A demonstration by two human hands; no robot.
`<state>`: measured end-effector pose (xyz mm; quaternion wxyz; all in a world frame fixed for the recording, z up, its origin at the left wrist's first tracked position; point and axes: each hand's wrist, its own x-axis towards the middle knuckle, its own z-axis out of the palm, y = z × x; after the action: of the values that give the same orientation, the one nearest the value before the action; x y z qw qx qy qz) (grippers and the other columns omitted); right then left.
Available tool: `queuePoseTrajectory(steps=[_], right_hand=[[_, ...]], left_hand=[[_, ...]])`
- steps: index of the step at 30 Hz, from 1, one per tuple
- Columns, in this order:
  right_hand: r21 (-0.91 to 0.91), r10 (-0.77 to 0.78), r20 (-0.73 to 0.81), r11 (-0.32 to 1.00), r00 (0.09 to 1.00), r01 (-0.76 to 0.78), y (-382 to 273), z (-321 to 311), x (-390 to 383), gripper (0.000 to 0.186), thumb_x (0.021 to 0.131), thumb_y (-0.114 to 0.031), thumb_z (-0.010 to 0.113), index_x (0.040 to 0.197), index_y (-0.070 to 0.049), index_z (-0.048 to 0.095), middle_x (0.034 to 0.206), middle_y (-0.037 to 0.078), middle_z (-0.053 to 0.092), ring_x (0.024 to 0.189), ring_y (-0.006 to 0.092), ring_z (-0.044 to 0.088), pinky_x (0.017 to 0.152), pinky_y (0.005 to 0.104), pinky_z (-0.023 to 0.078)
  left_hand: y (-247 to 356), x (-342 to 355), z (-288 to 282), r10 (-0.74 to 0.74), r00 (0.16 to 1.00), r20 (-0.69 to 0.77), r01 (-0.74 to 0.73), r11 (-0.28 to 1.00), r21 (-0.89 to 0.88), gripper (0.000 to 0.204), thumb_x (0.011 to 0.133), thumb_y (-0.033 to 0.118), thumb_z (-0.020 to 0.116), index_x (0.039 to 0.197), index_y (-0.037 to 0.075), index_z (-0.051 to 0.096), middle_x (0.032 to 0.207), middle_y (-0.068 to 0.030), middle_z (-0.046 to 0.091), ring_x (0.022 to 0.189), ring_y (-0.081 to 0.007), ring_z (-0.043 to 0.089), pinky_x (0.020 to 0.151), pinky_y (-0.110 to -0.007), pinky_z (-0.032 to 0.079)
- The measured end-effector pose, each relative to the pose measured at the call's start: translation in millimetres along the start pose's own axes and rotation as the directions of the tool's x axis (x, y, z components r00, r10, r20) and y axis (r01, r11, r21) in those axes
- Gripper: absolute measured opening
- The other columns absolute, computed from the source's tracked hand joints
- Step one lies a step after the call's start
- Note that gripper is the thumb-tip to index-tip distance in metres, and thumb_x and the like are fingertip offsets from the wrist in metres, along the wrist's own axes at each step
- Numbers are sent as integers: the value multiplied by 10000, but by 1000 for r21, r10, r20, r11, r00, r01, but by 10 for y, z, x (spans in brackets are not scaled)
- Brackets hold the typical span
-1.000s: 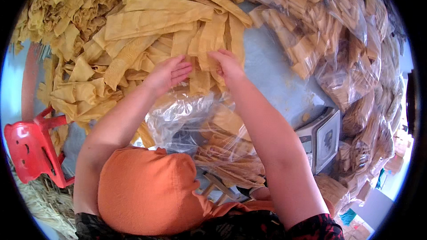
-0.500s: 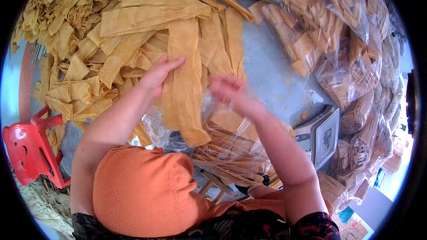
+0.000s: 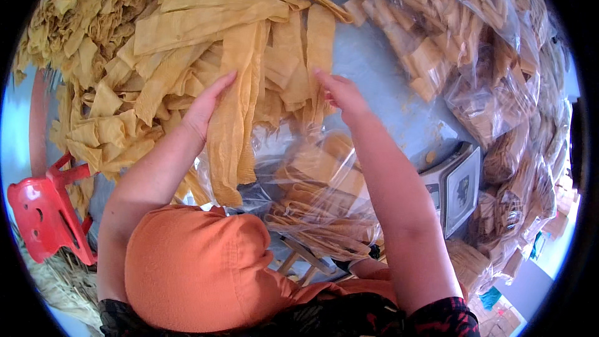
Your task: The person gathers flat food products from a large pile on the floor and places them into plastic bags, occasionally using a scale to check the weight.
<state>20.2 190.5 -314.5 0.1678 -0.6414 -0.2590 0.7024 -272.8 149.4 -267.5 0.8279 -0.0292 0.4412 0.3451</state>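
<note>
My left hand is closed on the side of a long yellow strip, a wrinkled sheet that looks like tofu skin. It hangs lengthwise, folded along its length, its lower end above clear plastic. To the right, my right hand holds nothing that I can see. One fingertip reaches the edge of another hanging yellow strip, while the other fingers are loosely bent. Below, between my forearms, a clear plastic bag contains several folded strips of the same kind.
A large heap of yellow sheets fills the far left. Filled clear bags line the right side. A scale stands beside my right forearm on the grey-blue surface. At the left is a red plastic chair.
The strip in my left hand has shifted left and folded lengthwise. My right hand has moved up and right, away from it, to another strip's edge.
</note>
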Motion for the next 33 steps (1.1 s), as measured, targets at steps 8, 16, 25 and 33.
queuePoseTrajectory(steps=[8, 16, 25, 33], right_hand=[[-696, -458, -170, 682, 873, 223, 580, 261, 89, 1119, 581, -262, 852, 1487, -134, 209, 1266, 270, 505, 1204, 358, 495, 990, 413, 429], [469, -227, 127, 871, 965, 144, -128, -365, -681, 697, 789, -164, 608, 1413, -43, 320, 1199, 231, 574, 983, 263, 611, 759, 361, 516], [492, -348, 342, 858, 873, 150, 82, 469, -1391, 571, 893, -177, 487, 1416, -76, 281, 1143, 216, 591, 960, 284, 623, 758, 372, 535], [52, -188, 479, 981, 857, 186, -289, 196, -1560, 532, 880, -106, 579, 1378, -59, 399, 1098, 96, 606, 946, 164, 612, 761, 288, 525]], left_hand=[[-2, 20, 6, -8, 1000, 29, 8, 1000, -11, 392, 893, 346, 619, 1136, 39, 625, 959, -108, 701, 778, -232, 686, 691, -360, 583], [1, -75, 84, 148, 984, 99, -162, 974, 159, 412, 927, 322, 589, 1220, 33, 572, 1109, -109, 660, 953, -206, 658, 843, -359, 546], [-8, -250, 421, 102, 923, 370, -103, 995, -18, 433, 925, 269, 603, 1262, 10, 524, 1174, -107, 630, 1051, -219, 622, 935, -350, 500], [389, -911, 838, 32, 960, 279, -276, -87, 957, 278, 794, 305, 751, 884, 51, 682, 937, -53, 623, 849, -205, 602, 764, -301, 467]])
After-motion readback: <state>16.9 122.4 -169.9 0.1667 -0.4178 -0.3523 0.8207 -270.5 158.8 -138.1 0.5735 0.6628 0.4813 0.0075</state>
